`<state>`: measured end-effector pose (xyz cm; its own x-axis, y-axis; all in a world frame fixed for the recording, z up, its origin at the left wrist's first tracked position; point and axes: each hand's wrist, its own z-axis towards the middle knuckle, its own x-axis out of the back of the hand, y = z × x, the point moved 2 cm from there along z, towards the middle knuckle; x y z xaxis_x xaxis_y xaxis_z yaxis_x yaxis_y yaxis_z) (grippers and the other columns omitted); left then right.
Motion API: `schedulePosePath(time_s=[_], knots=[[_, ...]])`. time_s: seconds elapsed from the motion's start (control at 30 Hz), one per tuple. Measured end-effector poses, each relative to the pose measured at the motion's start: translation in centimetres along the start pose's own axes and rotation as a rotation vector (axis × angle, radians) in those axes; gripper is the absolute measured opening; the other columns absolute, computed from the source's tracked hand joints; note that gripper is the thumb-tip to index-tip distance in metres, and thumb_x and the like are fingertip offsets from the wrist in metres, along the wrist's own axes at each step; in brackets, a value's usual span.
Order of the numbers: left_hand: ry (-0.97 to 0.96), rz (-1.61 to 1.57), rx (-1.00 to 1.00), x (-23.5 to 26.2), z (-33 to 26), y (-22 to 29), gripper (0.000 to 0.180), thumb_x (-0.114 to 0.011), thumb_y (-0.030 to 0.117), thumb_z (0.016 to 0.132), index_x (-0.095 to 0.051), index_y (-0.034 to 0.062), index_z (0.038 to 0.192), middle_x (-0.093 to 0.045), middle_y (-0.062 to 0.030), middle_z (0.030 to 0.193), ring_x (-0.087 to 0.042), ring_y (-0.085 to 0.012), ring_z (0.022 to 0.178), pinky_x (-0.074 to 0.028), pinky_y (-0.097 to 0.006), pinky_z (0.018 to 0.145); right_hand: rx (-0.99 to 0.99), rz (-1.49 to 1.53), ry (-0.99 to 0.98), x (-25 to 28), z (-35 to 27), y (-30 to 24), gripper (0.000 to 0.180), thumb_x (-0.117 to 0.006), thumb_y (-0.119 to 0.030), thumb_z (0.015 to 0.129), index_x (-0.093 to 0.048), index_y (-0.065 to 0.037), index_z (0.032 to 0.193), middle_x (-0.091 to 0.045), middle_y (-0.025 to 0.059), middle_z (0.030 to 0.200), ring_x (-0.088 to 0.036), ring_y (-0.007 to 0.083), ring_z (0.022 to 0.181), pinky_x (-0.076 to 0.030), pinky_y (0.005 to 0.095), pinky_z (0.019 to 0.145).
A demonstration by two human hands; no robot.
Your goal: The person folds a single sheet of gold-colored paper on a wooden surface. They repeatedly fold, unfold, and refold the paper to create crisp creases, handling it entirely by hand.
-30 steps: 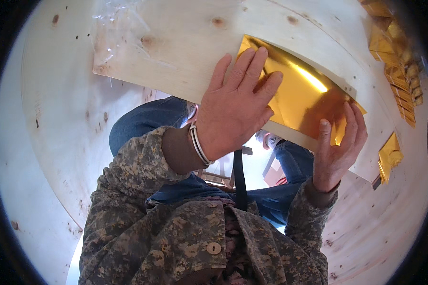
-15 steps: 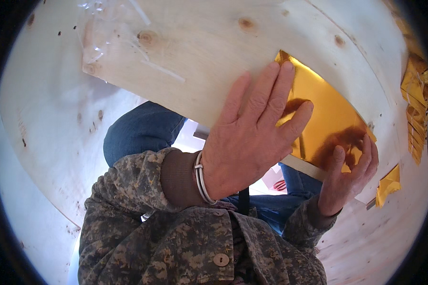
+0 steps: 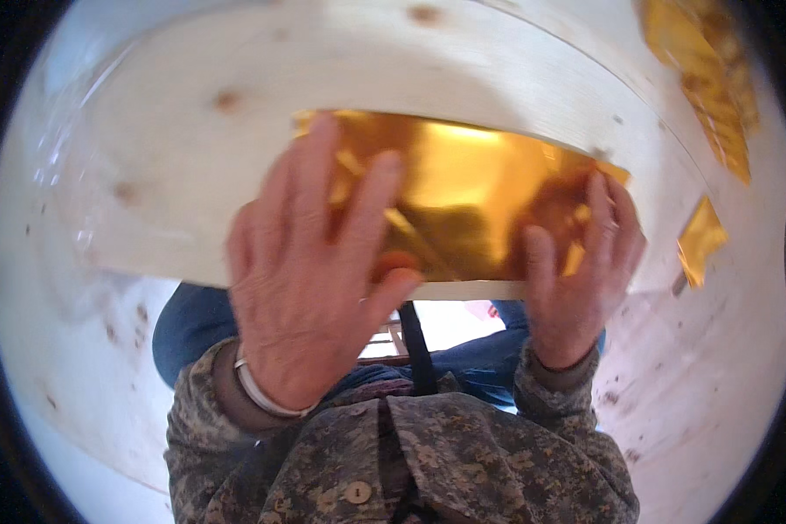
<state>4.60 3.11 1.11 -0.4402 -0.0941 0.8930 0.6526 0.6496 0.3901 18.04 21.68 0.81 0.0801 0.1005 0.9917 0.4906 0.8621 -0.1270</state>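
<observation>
Here, left hand (image 3: 310, 288) and right hand (image 3: 576, 279), grips open, flatten gold foil sheet (image 3: 472, 192) on pine board (image 3: 192, 175); smoothing toward 12 o'clock seems due next.

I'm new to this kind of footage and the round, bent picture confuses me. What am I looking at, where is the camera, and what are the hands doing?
There is no machine here: a person works with two bare hands. The camera sits on the person's head and looks down, and its wide lens bends straight edges, so the picture looks round. The camouflage sleeves at the bottom are the person's own arms. The left hand, with a metal bracelet at the wrist, lies spread flat over a shiny gold foil sheet. The right hand presses on the foil's right end. The foil rests on a pale wooden board that reaches out over the person's lap. At upper right, more gold foil pieces lie on the light wooden surface.
</observation>
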Motion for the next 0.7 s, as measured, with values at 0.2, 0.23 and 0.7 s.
schedulePosePath(time_s=[0.2, 0.23, 0.7], knots=[[-0.011, 0.132, -0.015, 0.1, 0.0, 0.6, 0.085, -0.08, 0.031, 0.069, -0.048, 0.0118, 0.145, -0.031, -0.021, 0.159, -0.036, -0.0391, 0.14, -0.029, -0.048, 0.114, -0.008, 0.069, -0.017, 0.0, 0.1, 0.4, 0.078, -0.082, -0.028, 0.072, -0.052, 0.004, 0.136, -0.05, 0.022, 0.135, -0.051, 0.0399, 0.113, -0.045, 0.048, 0.097], [-0.007, 0.155, -0.025, 0.0, 0.1, 0.5, 0.085, -0.08, 0.03, 0.069, -0.047, 0.0115, 0.145, -0.031, -0.02, 0.159, -0.035, -0.0391, 0.14, -0.029, -0.048, 0.115, -0.019, 0.097, -0.003, -0.2, 0.2, 0.6, 0.079, -0.082, -0.029, 0.071, -0.052, 0.003, 0.137, -0.049, 0.0223, 0.137, -0.051, 0.0397, 0.113, -0.045, 0.048, 0.097], [0.007, 0.262, -0.069, -0.1, -0.1, 0.3, 0.081, -0.064, 0.062, 0.086, -0.045, 0.0134, 0.148, -0.031, -0.0213, 0.158, -0.037, -0.0409, 0.138, -0.031, -0.049, 0.113, -0.079, 0.189, -0.086, -0.1, -0.2, 1.4, 0.076, -0.079, -0.044, 0.081, -0.05, -0.009, 0.142, -0.038, 0.0234, 0.149, -0.048, 0.0386, 0.121, -0.047, 0.0491, 0.096]])
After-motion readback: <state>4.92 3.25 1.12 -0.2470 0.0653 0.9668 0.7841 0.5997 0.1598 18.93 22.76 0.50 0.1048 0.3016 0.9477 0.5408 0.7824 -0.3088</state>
